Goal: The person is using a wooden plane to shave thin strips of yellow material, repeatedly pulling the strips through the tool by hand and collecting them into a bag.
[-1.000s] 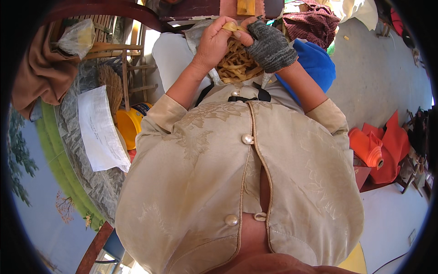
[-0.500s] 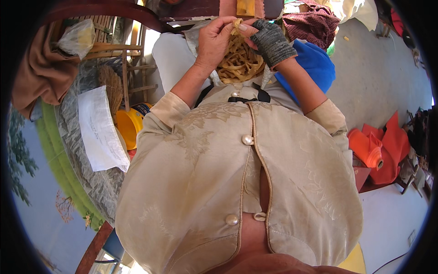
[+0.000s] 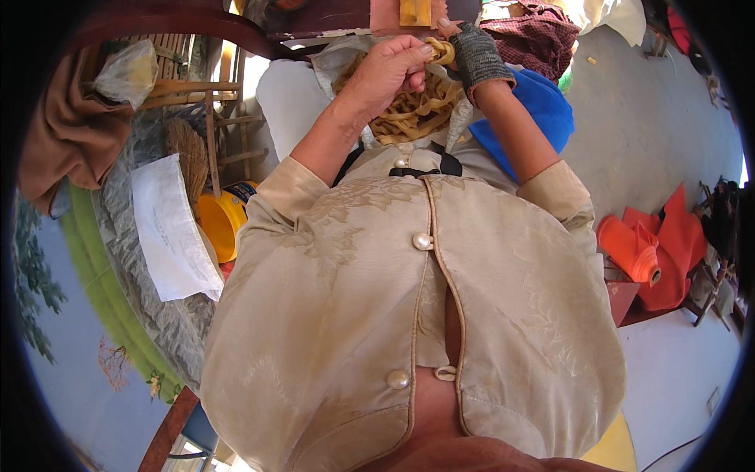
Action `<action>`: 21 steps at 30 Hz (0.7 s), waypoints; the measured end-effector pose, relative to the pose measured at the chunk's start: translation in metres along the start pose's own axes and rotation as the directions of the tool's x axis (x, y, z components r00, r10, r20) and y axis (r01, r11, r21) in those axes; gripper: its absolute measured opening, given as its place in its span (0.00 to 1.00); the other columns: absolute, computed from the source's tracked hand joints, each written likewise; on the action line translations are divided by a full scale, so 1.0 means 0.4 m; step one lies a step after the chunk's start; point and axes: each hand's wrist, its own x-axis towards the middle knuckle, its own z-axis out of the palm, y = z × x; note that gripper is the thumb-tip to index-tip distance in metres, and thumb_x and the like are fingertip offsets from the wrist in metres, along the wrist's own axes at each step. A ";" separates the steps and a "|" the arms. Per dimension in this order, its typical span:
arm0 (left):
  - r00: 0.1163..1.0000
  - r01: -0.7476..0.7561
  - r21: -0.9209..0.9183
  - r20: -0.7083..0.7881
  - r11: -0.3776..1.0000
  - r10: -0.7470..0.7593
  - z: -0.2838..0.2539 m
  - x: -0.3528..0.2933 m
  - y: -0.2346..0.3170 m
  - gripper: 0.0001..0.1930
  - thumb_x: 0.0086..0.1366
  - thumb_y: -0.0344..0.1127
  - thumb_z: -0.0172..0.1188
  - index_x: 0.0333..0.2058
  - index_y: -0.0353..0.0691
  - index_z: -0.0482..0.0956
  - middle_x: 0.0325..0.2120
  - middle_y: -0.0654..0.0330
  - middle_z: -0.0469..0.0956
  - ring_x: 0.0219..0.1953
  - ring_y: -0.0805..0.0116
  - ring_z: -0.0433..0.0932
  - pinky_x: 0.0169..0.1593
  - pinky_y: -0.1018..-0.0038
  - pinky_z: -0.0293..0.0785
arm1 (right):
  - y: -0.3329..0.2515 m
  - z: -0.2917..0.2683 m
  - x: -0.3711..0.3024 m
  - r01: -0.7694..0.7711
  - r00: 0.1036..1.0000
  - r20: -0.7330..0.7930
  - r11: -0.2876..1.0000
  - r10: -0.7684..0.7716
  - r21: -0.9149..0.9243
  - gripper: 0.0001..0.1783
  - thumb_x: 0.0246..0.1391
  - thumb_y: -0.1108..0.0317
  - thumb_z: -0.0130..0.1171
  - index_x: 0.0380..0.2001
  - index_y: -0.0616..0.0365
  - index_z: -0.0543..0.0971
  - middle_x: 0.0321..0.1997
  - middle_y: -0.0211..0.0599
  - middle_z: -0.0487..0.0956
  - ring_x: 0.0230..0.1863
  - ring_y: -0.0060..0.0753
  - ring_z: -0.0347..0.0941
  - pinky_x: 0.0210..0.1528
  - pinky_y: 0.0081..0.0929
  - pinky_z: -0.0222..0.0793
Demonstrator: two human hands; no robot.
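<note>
Between my hands is a loop of a flat tan strip, its kind not clear. My left hand pinches it with thumb and fingers. My right hand, in a grey knitted fingerless glove, is closed around the strip's other side. Its thumb sticks up, away from the strip, and its other fingers are mostly hidden. Below the hands, a heap of the same tan strips lies in a whitish open bag at my lap.
Ahead stands a dark red table bearing a yellowish wooden block on a pink cloth. Blue cloth lies right of my lap. At left are a yellow bucket and a wooden chair; an orange roll is at right.
My right hand has shifted up and right, its thumb lifting off the strip. My left hand has turned and moved slightly right and down; the strip now shows as a loop.
</note>
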 end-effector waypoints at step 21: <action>0.880 -0.190 0.973 0.108 0.133 0.463 -0.033 -0.029 0.003 0.09 0.56 0.29 0.53 0.37 0.41 0.70 0.33 0.59 0.73 0.35 0.54 0.74 0.37 0.66 0.71 | -0.130 -0.043 -0.045 -0.179 0.891 0.442 0.975 0.103 0.133 0.23 0.49 0.48 0.53 0.24 0.62 0.76 0.16 0.39 0.72 0.23 0.39 0.71 0.30 0.33 0.66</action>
